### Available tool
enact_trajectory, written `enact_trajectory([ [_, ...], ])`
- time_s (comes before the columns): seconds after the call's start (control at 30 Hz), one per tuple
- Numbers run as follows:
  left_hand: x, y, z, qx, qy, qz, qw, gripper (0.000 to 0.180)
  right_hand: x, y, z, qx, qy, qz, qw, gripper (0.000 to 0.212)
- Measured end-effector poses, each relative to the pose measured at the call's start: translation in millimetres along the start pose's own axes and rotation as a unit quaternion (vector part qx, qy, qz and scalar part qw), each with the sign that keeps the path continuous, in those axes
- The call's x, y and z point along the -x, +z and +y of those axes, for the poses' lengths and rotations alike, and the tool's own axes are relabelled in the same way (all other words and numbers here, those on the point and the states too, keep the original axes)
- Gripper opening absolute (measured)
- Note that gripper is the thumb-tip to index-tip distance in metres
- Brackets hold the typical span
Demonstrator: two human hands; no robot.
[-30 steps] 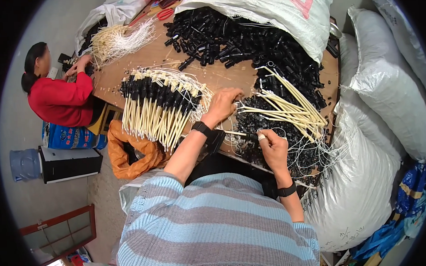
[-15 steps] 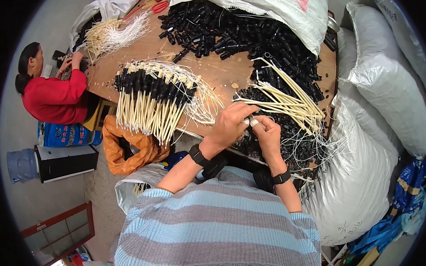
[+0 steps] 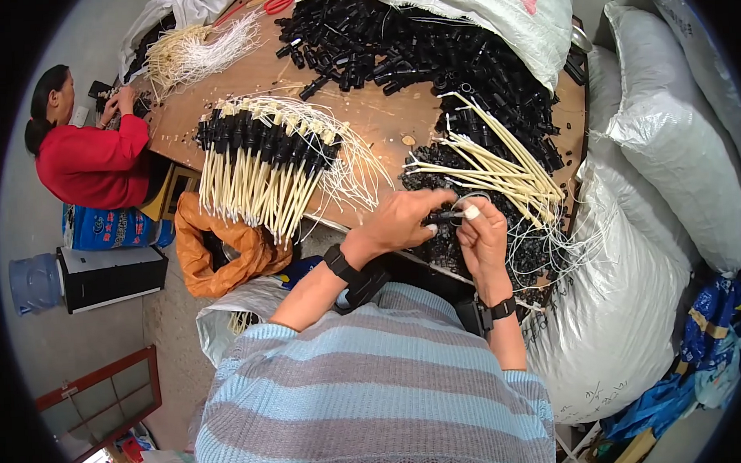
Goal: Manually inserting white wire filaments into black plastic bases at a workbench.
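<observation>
My left hand [image 3: 396, 221] and my right hand [image 3: 485, 234] are close together over the table's near edge, both with curled fingers. Between the fingertips is a small dark part [image 3: 445, 217], partly covered by the fingers. A thin pale cord [image 3: 470, 197] loops above my right fingertips. White tape wraps my right thumb and a left fingertip. Small black pieces [image 3: 438, 252] lie heaped below my hands. Just beyond, a loose bunch of cream rods [image 3: 499, 178] with white cords lies on that heap.
Left of my hands, a row of cream rods with black sleeves [image 3: 258, 166] overhangs the table [image 3: 375, 129]. Black tubular parts [image 3: 396, 43] spill from a white sack [image 3: 477, 7]. Full sacks [image 3: 677, 131] stand at right. A co-worker in red [image 3: 95, 163] works at far left.
My right hand has moved slightly right and turned. A dark part and a cord loop now show between my hands. The view has shifted slightly.
</observation>
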State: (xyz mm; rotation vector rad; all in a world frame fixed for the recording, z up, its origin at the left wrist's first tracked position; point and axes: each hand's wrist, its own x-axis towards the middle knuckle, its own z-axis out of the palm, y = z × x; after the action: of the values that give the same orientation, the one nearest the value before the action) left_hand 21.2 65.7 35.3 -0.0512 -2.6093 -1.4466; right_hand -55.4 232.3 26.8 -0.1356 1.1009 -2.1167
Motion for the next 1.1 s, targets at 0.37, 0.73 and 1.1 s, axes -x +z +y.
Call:
enact_trajectory([
  [0.37, 2, -3, -9, -0.056, -0.091, 0.015, 0.994, 0.031, 10, 11, -14, 0.7, -0.311, -0.097, 0.636, 0.044],
  [0.73, 19, -18, 6, -0.193, 0.0, 0.107, 0.975, 0.021, -9, 42, -2, 0.466, -0.045, -0.026, 0.883, 0.015],
  [1.1, 55, -159, -50, -0.479, -0.044, 0.371, 0.794, 0.026, -31, 53, -11, 0.63, -0.275, -0.006, 0.726, 0.024],
])
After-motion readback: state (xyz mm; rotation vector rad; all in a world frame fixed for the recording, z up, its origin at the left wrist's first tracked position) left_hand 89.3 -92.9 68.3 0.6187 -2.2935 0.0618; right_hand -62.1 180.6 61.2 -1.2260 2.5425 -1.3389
